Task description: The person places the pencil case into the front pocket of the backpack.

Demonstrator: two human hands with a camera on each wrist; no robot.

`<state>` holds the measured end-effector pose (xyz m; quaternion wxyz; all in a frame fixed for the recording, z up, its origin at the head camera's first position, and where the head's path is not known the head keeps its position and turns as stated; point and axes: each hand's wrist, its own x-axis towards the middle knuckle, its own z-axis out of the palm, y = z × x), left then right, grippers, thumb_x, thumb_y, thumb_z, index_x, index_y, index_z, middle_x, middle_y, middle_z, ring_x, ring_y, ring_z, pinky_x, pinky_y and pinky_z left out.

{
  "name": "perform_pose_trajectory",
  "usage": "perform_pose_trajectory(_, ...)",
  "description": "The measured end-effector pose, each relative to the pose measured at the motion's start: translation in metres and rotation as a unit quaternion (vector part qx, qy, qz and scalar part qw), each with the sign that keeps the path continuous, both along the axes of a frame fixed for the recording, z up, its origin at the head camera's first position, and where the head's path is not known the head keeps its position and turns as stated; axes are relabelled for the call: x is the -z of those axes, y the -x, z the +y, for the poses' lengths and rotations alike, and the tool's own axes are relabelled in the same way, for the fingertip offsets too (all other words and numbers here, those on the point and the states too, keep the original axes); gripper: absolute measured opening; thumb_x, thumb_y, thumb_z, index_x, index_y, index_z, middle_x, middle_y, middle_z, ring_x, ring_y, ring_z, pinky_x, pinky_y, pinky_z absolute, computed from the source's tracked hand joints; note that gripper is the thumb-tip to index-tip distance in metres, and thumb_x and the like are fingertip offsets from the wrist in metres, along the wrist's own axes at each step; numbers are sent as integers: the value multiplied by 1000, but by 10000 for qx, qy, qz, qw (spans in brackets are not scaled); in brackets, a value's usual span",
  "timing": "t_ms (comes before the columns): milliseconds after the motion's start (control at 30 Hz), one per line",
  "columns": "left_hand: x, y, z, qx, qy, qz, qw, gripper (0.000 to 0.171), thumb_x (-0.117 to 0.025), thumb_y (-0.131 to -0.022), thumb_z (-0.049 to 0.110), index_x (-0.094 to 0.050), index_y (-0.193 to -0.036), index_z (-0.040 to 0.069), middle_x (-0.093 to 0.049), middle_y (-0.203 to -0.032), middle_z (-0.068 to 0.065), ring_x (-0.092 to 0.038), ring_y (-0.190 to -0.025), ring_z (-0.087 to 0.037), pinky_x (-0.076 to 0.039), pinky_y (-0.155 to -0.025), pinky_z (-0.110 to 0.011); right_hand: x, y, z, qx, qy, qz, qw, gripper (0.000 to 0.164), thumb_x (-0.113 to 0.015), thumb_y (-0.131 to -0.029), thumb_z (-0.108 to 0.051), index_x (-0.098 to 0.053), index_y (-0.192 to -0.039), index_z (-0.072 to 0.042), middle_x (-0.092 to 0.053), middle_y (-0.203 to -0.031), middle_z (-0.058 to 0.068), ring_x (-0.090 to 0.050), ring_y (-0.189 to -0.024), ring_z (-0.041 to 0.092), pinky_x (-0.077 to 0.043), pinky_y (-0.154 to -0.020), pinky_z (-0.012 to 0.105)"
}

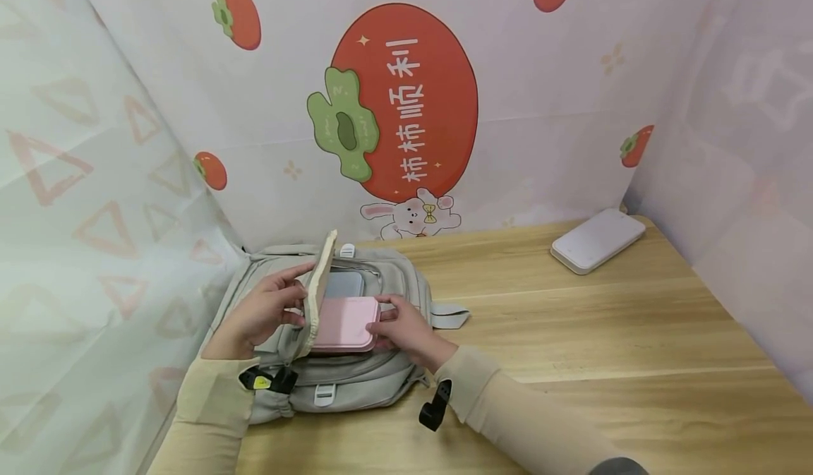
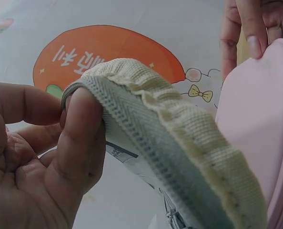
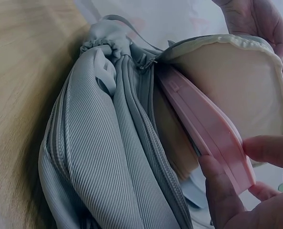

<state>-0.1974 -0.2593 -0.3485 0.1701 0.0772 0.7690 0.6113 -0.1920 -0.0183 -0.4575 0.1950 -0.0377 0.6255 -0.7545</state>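
Observation:
A grey backpack (image 1: 362, 394) lies on the table with one zipped pocket opened. My left hand (image 1: 263, 313) pinches the zipper edge of its flap (image 2: 179, 129) and holds it raised; the flap's lining is cream. In my right hand (image 1: 409, 330) is the outer end of a flat pink case (image 1: 348, 323), gripped between thumb and fingers. The right wrist view shows the pink case (image 3: 208, 124) tilted partly inside the pocket, its far end under the flap. Beside it in the pocket lies a blue-grey flat object (image 1: 346, 284). A brownish item (image 3: 175, 138) shows below the case.
A white rectangular box (image 1: 598, 241) lies at the table's back right corner. The wooden table (image 1: 571, 348) extends right of the backpack. A strap (image 1: 449, 315) sticks out from the bag's right side. Printed cloth walls (image 1: 527, 108) stand behind and at both sides.

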Motion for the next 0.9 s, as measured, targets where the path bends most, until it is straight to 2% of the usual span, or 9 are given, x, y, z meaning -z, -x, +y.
perform_pose_trajectory(333,2,0,-3,82,-65,-24,9999,60,-41,-105,-2,-20,-161,-6,-49,-90,-5,-57,-75,-11,-57,-59,-26,0,-2,-20,135,-85,78,9998,58,-70,-89,11,-49,-143,4,-64,-102,19,-65,-69,19,-62,-68,41)
perform_pose_trajectory(600,2,0,-3,128,-72,-37,9999,60,-41,-105,-2,-20,-161,-6,-49,-91,-5,-57,-75,-11,-56,-59,-26,0,-1,-31,243,-198,86,9995,59,-70,-91,9,-51,-146,2,-65,-110,18,-69,-82,22,-62,-72,42)
perform_pose_trajectory(900,3,0,-2,108,-155,3,9998,59,-40,-106,-3,-18,-161,-8,-49,-90,-3,-57,-74,-10,-56,-59,-25,1,-10,-48,481,-232,197,9984,59,-73,-90,6,-53,-145,1,-68,-108,14,-66,-77,17,-61,-64,34)
